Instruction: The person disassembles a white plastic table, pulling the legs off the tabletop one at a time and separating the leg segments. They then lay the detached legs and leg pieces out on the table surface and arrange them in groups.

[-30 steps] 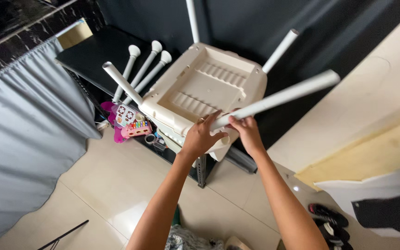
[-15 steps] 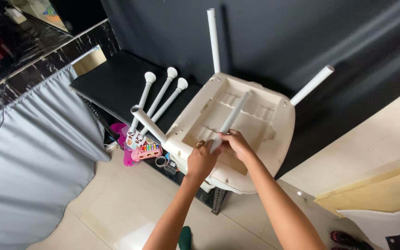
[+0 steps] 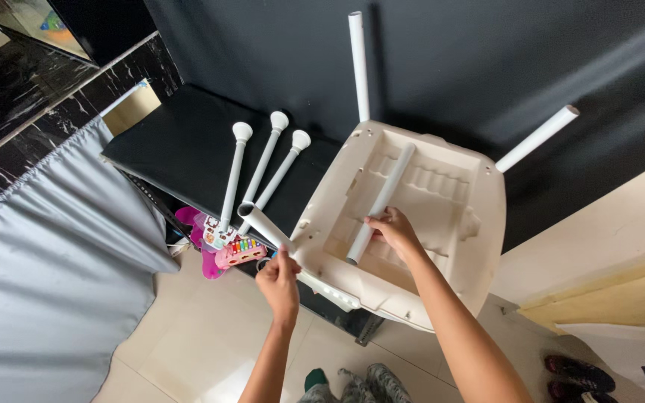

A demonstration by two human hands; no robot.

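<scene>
A cream plastic seat base [image 3: 442,224] lies upside down on a black table [image 3: 181,145], with white tube legs sticking out of it. My right hand [image 3: 391,227] grips a loose white tube leg [image 3: 390,190] that lies across the underside. My left hand [image 3: 279,277] holds the near-left leg [image 3: 263,222], fitted at the base's corner. Two more legs stand fitted: a rear leg [image 3: 358,63] and a right-hand leg [image 3: 539,136].
Three white rods with round caps [image 3: 263,168] lie on the black table. Colourful toys [image 3: 222,246] sit under the table edge. A grey cloth [image 3: 46,254] hangs at left, over a tiled floor [image 3: 188,351]. Shoes [image 3: 580,377] lie at bottom right.
The loose leg in my right hand has swung from pointing out to the right to lying across the underside. My left hand has shifted from the base's edge to the near-left leg.
</scene>
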